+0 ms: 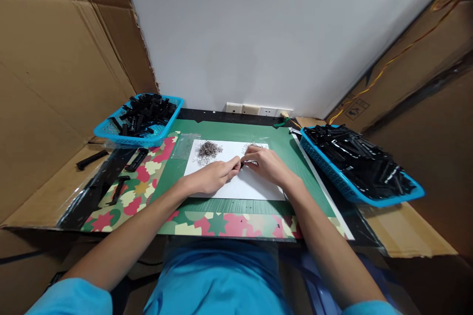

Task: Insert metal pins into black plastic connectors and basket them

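Closely, left hand (pixel 214 177) and right hand (pixel 268 165) pinch a small black part (pixel 242 163).
Seems light, stiff; grip its ends.

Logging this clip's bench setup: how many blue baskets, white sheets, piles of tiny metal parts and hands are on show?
Blue baskets: 2
White sheet: 1
Metal-part piles: 2
Hands, left hand and right hand: 2
Total: 7

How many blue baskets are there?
2. The left basket sits at the back left of the desk mat. The right basket sits along its right side. Both hold black pieces. None looks hidden.
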`<state>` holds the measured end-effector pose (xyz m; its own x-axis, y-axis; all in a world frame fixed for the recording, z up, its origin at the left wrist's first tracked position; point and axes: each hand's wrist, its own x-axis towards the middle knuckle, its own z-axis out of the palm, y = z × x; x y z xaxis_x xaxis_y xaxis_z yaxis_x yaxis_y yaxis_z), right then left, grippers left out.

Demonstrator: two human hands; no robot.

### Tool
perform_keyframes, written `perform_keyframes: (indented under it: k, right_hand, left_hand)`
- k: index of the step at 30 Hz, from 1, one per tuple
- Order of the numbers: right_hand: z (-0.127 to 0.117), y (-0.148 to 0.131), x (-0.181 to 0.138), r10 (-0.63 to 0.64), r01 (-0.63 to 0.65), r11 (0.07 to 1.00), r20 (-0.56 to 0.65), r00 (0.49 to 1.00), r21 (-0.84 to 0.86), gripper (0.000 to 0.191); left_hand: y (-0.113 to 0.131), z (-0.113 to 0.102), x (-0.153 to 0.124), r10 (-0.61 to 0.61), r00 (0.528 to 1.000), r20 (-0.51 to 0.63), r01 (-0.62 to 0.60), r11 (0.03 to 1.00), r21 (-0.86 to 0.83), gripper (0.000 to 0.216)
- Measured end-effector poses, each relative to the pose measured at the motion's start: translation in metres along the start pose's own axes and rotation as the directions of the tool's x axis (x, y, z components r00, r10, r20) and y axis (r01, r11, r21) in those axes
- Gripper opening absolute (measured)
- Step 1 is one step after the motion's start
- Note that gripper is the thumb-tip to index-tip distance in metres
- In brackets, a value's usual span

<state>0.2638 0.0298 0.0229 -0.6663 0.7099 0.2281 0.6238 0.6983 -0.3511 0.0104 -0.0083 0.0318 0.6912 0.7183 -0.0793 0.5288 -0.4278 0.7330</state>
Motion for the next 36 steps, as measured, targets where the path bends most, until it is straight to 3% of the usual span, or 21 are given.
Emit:
perform_keyframes:
  k: [9, 20, 24, 28, 32, 36]
  right_hand:
    - [0.000, -0.005, 0.002, 0.026, -0.026, 0.999, -0.002, 1.000, -0.048, 0.020]
    - [0.003, -0.005, 0.004, 0.103, -0.103, 0.993, 0.007, 0.995, 0.049, 0.016]
    - [0.007, -0.006, 0.005, 0.118, -0.116, 0.991, -0.024, 0.993, 0.059, 0.022]
    - [0.005, -0.007, 0.006, 0.141, -0.137, 0.988, -0.051, 0.989, 0.067, 0.021]
    - [0.003, -0.007, 0.006, 0.168, -0.146, 0.980, -0.173, 0.971, 0.135, 0.026]
    - [0.013, -0.007, 0.008, 0.210, -0.150, 0.961, -0.260, 0.943, 0.231, 0.027]
  left_hand:
    - [0.000, -0.002, 0.000, 0.029, 1.000, 0.005, -0.029, 0.999, 0.024, 0.016]
    - [0.000, 0.001, 0.003, 0.017, 0.999, -0.034, -0.017, 1.000, 0.000, 0.017]
    - [0.002, 0.000, 0.003, 0.000, 0.998, -0.061, -0.001, 1.000, -0.018, 0.013]
    - [0.002, 0.002, 0.005, -0.006, 0.991, -0.131, 0.001, 0.999, -0.042, 0.018]
    - [-0.009, 0.014, 0.016, -0.006, 0.978, -0.210, -0.021, 0.992, -0.126, 0.026]
    - [-0.023, 0.021, 0.030, -0.127, 0.931, -0.342, 0.047, 0.971, -0.233, 0.030]
